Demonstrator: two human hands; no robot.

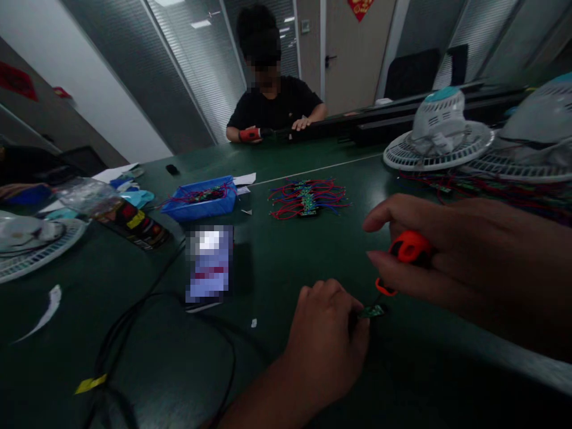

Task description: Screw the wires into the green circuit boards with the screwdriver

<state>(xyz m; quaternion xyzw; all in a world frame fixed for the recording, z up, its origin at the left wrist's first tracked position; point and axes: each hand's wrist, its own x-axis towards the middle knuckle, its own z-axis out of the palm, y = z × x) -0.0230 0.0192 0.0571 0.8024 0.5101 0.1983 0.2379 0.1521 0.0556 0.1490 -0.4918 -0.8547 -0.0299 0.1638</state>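
My left hand is closed, pinching a small green circuit board low over the table in front of me. In my right hand sits an orange and black screwdriver, its handle against the palm while the thumb and forefinger stand apart at the front. The screwdriver's shaft slants down to the board; its tip is too small to make out. Beyond my hands lies a row of green circuit boards with red and blue wires spreading to both sides.
A blue tray holds wired boards. Nearby are a phone, black cable and a tilted plastic bottle. White slotted housings stand at the right over more wires. Across the green table, a person holds a red tool.
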